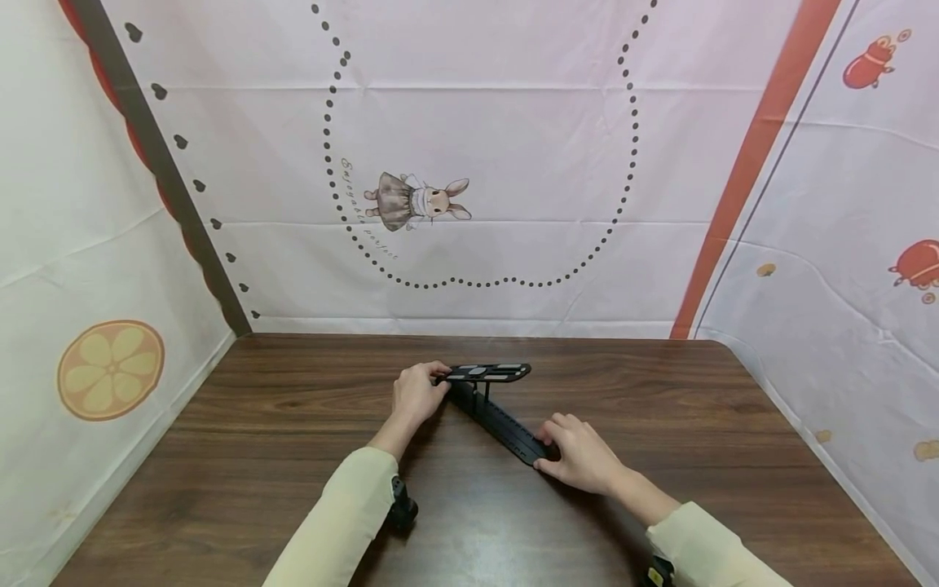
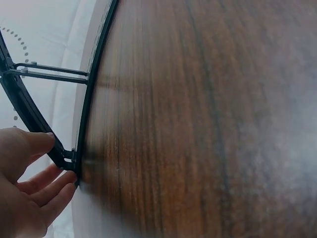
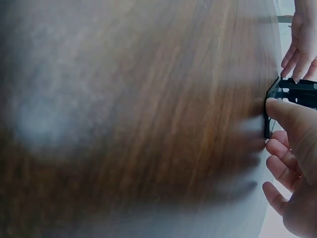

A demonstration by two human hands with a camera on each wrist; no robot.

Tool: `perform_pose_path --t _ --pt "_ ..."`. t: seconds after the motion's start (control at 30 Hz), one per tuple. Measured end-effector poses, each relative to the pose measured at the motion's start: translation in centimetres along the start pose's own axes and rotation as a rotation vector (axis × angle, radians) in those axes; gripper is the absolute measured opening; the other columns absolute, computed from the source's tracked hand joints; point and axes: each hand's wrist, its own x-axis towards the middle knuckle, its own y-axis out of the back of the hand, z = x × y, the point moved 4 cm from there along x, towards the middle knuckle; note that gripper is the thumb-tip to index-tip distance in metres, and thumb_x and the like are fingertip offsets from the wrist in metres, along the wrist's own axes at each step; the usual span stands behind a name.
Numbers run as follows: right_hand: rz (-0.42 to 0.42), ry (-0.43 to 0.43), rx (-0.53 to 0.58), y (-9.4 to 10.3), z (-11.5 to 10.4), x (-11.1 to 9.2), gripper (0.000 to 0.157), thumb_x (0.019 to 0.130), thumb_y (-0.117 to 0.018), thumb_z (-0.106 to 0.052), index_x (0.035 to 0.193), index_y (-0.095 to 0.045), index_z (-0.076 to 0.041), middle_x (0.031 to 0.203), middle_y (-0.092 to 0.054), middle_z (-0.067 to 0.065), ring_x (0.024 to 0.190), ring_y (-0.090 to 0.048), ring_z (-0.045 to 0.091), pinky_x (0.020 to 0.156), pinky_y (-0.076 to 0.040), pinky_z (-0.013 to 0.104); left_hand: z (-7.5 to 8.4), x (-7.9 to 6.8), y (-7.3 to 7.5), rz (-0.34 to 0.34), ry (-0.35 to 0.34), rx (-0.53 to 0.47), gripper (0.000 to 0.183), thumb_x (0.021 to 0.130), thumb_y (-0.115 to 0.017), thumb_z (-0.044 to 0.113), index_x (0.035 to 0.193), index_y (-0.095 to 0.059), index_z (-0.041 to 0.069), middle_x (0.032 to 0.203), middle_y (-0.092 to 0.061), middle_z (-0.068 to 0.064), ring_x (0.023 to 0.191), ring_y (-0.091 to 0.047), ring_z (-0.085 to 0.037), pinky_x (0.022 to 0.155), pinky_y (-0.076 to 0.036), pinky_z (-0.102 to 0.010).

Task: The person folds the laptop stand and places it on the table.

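A black folding stand (image 1: 504, 427) sits on the table, its long ribbed base running diagonally between the hands. Its upper plate (image 1: 490, 372), with pale pads, is raised at an angle on two thin struts (image 2: 52, 74). At the far left, where plate and base join, my left hand (image 1: 416, 393) grips the hinged end with thumb and fingers. My right hand (image 1: 583, 458) pinches the near right end of the base, thumb (image 3: 282, 111) along one edge and a finger at the other. Part of the right fingers is hidden behind the base in the right wrist view.
The brown wood-grain table (image 1: 293, 505) extends around the stand on all sides. Printed white cloth (image 1: 513, 163) hangs behind it and along both sides. A dark wrist camera (image 1: 402, 507) is strapped below the left sleeve.
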Motion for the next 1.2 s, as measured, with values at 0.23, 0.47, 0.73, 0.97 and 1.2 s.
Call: perform_pose_path --t 0.23,0.47,0.73,0.97,1.2 --pt "-0.009 -0.002 -0.010 -0.1 -0.4 -0.1 0.028 0.072 -0.076 -0.030 0.092 -0.064 -0.014 0.082 -0.054 -0.006 0.075 -0.048 0.009 0.064 -0.039 0.027 0.1 0.3 -0.3 -0.017 0.002 -0.018 0.019 0.083 -0.067 0.020 0.101 -0.071 0.024 0.099 -0.070 0.000 0.091 -0.063 -0.021 0.073 -0.047 -0.038" --pt "-0.010 0.017 -0.008 -0.3 -0.7 -0.2 0.028 0.072 -0.076 -0.030 0.092 -0.063 -0.014 0.082 -0.053 -0.006 0.074 -0.047 0.008 0.063 -0.039 0.026 0.2 0.4 -0.2 -0.035 0.022 -0.051 0.019 0.083 -0.066 0.019 0.102 -0.071 0.022 0.099 -0.069 0.000 0.090 -0.063 -0.020 0.075 -0.047 -0.039" --pt "-0.026 0.037 -0.015 -0.4 -1.3 -0.3 0.027 0.073 -0.075 -0.029 0.091 -0.063 -0.014 0.081 -0.052 -0.007 0.074 -0.045 0.007 0.064 -0.040 0.026 0.5 0.4 -0.3 -0.050 0.035 -0.073 0.020 0.084 -0.065 0.017 0.102 -0.071 0.022 0.097 -0.069 0.000 0.087 -0.062 -0.020 0.073 -0.047 -0.037" --pt "-0.025 0.076 -0.022 -0.4 -1.9 -0.3 0.023 0.073 -0.075 -0.024 0.090 -0.061 -0.015 0.084 -0.054 -0.007 0.077 -0.047 0.008 0.066 -0.040 0.027 0.6 0.5 -0.3 -0.054 0.022 -0.071 0.021 0.085 -0.063 0.016 0.103 -0.070 0.023 0.096 -0.069 -0.001 0.080 -0.061 -0.019 0.065 -0.046 -0.034" --pt "0.042 0.170 -0.031 -0.5 -2.8 -0.3 0.024 0.068 -0.077 -0.017 0.087 -0.061 -0.015 0.083 -0.055 -0.006 0.075 -0.047 0.008 0.065 -0.042 0.029 0.7 0.6 -0.6 -0.076 0.038 -0.073 0.023 0.086 -0.061 0.017 0.105 -0.070 0.025 0.100 -0.068 0.000 0.078 -0.058 -0.017 0.064 -0.043 -0.031"
